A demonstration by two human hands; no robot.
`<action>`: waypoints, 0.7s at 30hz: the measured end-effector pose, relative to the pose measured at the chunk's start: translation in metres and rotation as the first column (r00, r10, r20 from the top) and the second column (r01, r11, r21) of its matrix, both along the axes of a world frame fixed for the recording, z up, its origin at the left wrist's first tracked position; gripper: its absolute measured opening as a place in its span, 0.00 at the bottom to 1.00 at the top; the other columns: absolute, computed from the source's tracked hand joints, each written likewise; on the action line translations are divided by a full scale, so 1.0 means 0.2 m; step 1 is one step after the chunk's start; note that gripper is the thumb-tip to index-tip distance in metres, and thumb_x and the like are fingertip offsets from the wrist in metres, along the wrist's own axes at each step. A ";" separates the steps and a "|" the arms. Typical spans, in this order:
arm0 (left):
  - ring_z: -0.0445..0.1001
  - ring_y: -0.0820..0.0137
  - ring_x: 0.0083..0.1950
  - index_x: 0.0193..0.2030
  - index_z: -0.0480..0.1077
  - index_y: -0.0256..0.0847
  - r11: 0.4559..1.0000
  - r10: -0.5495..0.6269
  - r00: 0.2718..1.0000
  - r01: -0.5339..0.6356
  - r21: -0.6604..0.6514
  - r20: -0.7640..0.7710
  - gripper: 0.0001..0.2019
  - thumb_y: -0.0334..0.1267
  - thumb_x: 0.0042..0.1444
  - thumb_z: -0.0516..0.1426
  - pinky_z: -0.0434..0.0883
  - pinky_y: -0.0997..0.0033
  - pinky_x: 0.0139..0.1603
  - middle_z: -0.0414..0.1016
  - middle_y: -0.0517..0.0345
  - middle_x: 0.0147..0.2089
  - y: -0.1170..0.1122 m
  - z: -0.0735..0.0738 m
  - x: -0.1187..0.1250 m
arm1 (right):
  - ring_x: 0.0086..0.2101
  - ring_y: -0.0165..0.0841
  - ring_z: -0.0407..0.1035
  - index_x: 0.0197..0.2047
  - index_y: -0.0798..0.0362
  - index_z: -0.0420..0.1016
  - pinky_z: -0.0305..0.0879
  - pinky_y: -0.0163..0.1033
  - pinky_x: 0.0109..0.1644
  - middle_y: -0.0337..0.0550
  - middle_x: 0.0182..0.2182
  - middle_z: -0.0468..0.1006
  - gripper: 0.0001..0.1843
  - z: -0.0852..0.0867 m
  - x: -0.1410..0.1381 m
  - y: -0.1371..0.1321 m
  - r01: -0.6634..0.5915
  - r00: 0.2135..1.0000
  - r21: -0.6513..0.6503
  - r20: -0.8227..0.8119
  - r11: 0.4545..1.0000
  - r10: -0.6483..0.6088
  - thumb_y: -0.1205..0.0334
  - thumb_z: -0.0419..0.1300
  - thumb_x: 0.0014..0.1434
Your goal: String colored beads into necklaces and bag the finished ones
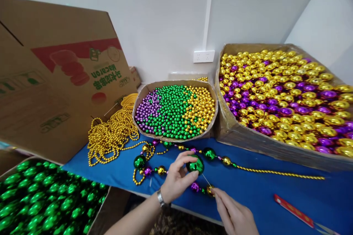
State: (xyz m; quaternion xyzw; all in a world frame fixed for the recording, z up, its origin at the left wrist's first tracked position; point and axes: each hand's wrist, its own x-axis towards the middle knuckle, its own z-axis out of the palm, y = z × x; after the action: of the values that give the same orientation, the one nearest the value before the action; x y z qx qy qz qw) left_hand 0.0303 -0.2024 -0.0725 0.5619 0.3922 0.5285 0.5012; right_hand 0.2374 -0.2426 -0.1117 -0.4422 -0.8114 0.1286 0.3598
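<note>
**Green bead pinched in your left hand, thin line pinched in your right**

Your left hand (176, 180) is closed on the large green bead (196, 165). Thumb and fingertips wrap its left side and lift it just off the blue cloth (261, 191). Your right hand (234, 214) sits nearer to you and to the right. Its fingertips are pinched together on the near end of a thin line (206, 180); whether that is a needle or a stiff thread is too fine to tell.

The thin line's long axis runs diagonally, from your right fingertips up and to the left to the lower right of the green bead. So the bead lies far and left of your right grip, and your left hand is the one already on it. A small purple bead (194, 187) and a small gold bead (210, 190) sit just beside your right fingertips, under the green bead.

The partly strung garland (217, 156) curves along the cloth beyond your hands, and its gold cord (275, 172) trails off to the right. Further back are:

- a round tray (176, 82) of small purple, green and gold beads
- a large box (261, 145) of gold and purple balls on the right
- a heap of gold chains (110, 136) on the left

A box of green balls (41, 198) sits near left, and a red-handled tool (293, 211) lies near right.
</note>
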 end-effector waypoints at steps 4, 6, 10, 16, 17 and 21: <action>0.64 0.59 0.57 0.58 0.60 0.47 0.995 -0.015 0.991 0.028 -0.095 0.132 0.30 0.35 0.48 0.64 0.68 0.62 0.51 0.64 0.47 0.57 -0.01 -0.02 0.03 | 0.37 0.33 0.77 0.47 0.51 0.73 0.73 0.31 0.39 0.44 0.39 0.81 0.16 0.00 0.00 0.00 -0.016 1.000 -0.035 0.001 0.999 0.016 0.61 0.46 0.64; 0.65 0.59 0.56 0.61 0.56 0.48 0.990 -0.041 0.989 0.060 -0.126 0.143 0.36 0.35 0.46 0.65 0.69 0.61 0.50 0.63 0.46 0.58 -0.03 -0.03 0.04 | 0.37 0.33 0.77 0.46 0.50 0.73 0.73 0.31 0.39 0.44 0.39 0.81 0.16 0.00 0.00 0.00 -0.009 1.000 -0.039 -0.015 0.999 0.008 0.60 0.46 0.64; 0.64 0.58 0.57 0.63 0.53 0.49 0.983 -0.122 0.981 0.141 -0.118 0.152 0.39 0.37 0.45 0.66 0.68 0.60 0.51 0.62 0.45 0.58 -0.04 -0.01 0.03 | 0.36 0.34 0.77 0.44 0.51 0.74 0.74 0.32 0.39 0.44 0.37 0.81 0.16 0.01 0.00 0.01 0.007 0.999 0.004 -0.049 1.000 -0.007 0.59 0.47 0.64; 0.68 0.61 0.51 0.54 0.64 0.43 0.971 0.175 0.925 -0.107 0.212 -0.336 0.18 0.38 0.57 0.55 0.67 0.59 0.51 0.70 0.48 0.49 0.23 0.12 -0.07 | 0.35 0.35 0.77 0.42 0.51 0.76 0.73 0.30 0.37 0.45 0.36 0.82 0.18 0.00 0.06 0.02 0.058 0.996 -0.003 -0.062 0.998 -0.058 0.55 0.47 0.64; 0.68 0.61 0.50 0.51 0.66 0.41 0.952 0.237 0.844 -0.103 0.289 -0.480 0.15 0.37 0.58 0.54 0.66 0.59 0.51 0.71 0.48 0.48 0.30 0.14 -0.08 | 0.35 0.35 0.77 0.42 0.51 0.76 0.73 0.30 0.37 0.45 0.36 0.82 0.18 -0.01 0.07 0.02 0.066 0.996 -0.003 -0.062 0.998 -0.066 0.55 0.47 0.64; 0.67 0.59 0.49 0.45 0.69 0.38 0.945 0.276 0.540 -0.002 0.327 -0.795 0.12 0.30 0.55 0.52 0.64 0.56 0.51 0.72 0.46 0.43 0.60 0.15 -0.07 | 0.34 0.35 0.77 0.42 0.52 0.76 0.74 0.30 0.36 0.45 0.35 0.82 0.18 0.00 0.07 0.03 0.086 0.994 0.033 -0.078 0.996 -0.083 0.55 0.47 0.64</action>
State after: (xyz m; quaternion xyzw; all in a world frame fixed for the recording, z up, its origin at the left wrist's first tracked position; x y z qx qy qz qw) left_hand 0.0172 -0.0822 -0.0427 0.7773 0.5450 0.2888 0.1244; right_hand 0.2520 -0.2368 -0.1127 -0.4642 -0.7799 0.1153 0.4037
